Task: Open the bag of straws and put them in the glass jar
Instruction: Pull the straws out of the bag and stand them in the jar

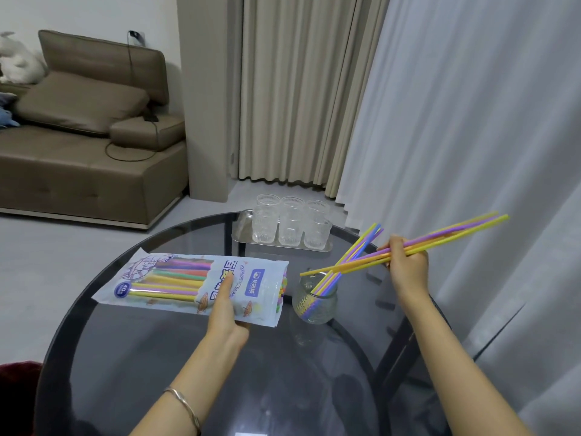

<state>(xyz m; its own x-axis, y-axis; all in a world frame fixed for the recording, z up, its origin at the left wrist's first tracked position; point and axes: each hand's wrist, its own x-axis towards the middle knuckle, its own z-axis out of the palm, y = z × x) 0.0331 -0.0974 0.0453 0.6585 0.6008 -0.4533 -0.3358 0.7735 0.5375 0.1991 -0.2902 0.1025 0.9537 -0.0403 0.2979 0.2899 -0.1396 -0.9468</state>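
Left hand [224, 309] pins printed bag [261, 278]; straws [169, 280] yellow, purple, perhaps orange.

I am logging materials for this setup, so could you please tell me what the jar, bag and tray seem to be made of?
Jar: clear glass, apparently, with a dimpled surface; straws show through its wall.
Bag: thin glossy plastic film, printed, with a clear window.
Tray: probably polished metal, judging by its silvery, reflective rim.
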